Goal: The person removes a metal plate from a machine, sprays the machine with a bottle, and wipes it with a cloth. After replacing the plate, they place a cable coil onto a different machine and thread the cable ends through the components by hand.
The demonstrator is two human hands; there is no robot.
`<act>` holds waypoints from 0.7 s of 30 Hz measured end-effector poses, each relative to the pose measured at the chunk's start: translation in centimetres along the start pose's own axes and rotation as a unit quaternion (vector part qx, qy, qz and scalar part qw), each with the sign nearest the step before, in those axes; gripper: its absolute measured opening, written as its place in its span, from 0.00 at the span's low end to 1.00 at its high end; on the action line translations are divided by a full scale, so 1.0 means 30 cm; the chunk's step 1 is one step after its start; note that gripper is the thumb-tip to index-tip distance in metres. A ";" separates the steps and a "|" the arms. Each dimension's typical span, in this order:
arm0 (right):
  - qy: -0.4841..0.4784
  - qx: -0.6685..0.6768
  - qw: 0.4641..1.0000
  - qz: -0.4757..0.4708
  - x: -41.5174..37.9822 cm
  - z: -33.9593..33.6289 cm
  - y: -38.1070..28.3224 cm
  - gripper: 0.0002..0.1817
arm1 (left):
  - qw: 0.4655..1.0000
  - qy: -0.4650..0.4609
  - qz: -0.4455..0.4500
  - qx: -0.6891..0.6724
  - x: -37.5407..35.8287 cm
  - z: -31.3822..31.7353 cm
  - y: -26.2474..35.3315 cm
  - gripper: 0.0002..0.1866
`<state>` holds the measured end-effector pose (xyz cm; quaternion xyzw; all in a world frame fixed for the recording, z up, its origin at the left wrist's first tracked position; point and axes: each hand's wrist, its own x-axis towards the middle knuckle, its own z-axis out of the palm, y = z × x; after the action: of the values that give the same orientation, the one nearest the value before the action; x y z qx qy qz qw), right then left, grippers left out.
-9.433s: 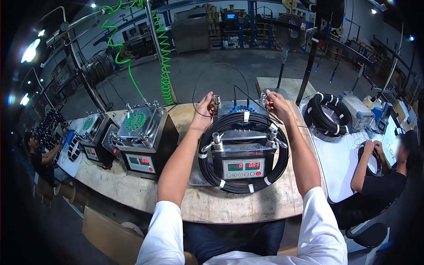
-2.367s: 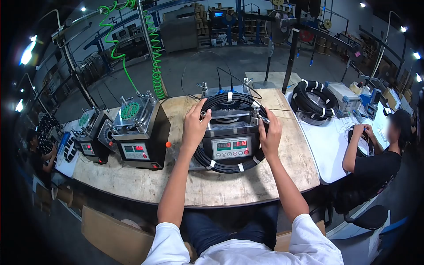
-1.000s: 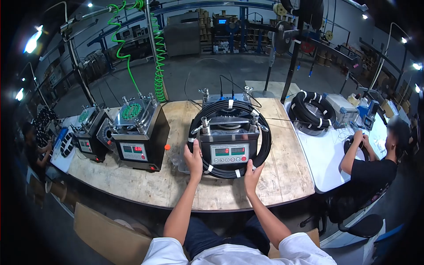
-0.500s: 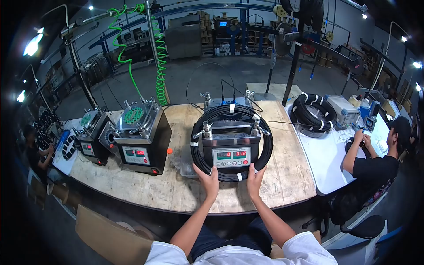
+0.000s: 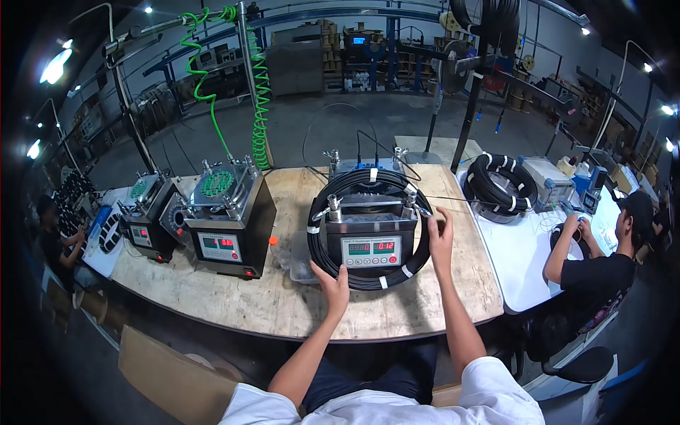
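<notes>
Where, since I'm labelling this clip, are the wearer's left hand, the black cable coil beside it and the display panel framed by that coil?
Left hand (image 5: pixel 331 289), head view: its middle.
Black cable coil (image 5: pixel 363 283), head view: bottom of its ring.
Display panel (image 5: pixel 372 251), head view: middle of its face.

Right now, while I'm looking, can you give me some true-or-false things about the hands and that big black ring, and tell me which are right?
1. The left hand is at the lower part of the black coil. True.
2. The right hand is at the very top of the coil. False: the right hand is at its right side.
3. White tape is wrapped around parts of the coil. True.
4. The curly hanging hose is red. False: the hose is green.
5. Another black coil is at the white table on the right. True.
</notes>
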<state>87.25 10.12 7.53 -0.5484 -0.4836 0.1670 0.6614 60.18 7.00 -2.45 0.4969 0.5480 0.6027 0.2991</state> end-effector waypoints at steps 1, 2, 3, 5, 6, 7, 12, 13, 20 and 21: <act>0.002 -0.002 0.999 -0.047 0.053 0.013 -0.020 0.20 | 1.000 -0.001 -0.004 0.002 -0.001 0.002 0.004 0.51; 0.005 -0.005 0.996 -0.093 0.103 0.030 -0.042 0.22 | 1.000 0.001 -0.003 0.002 -0.003 0.003 0.008 0.51; 0.007 -0.006 0.990 -0.139 0.126 0.041 -0.046 0.25 | 1.000 0.003 -0.002 0.003 -0.005 0.002 0.016 0.51; -0.036 0.021 0.999 0.021 0.119 0.056 -0.026 0.31 | 1.000 0.007 -0.003 0.002 -0.007 0.004 0.022 0.51; -0.057 0.035 0.993 0.101 0.110 0.066 -0.039 0.34 | 1.000 0.009 -0.004 0.001 -0.008 0.005 0.020 0.51; -0.026 0.014 0.997 0.075 0.096 0.080 -0.052 0.34 | 1.000 0.011 -0.005 0.000 -0.005 0.006 0.018 0.51; -0.030 0.036 0.995 0.094 0.090 0.086 -0.074 0.34 | 1.000 0.019 0.007 0.014 -0.007 0.005 0.012 0.52; -0.026 0.035 0.994 0.097 0.092 0.089 -0.075 0.34 | 1.000 0.018 0.009 0.014 -0.005 0.004 0.014 0.53; -0.030 0.045 0.993 0.104 0.102 0.090 -0.072 0.33 | 0.995 0.058 -0.003 -0.084 0.090 -0.071 0.151 0.25; -0.034 0.047 0.993 0.105 0.102 0.089 -0.067 0.33 | 0.994 0.074 0.034 -0.071 0.144 -0.070 0.113 0.25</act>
<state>85.90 13.24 10.53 -0.5585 -0.4373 0.2761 0.6486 57.44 9.39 2.15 0.4471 0.5069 0.6851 0.2716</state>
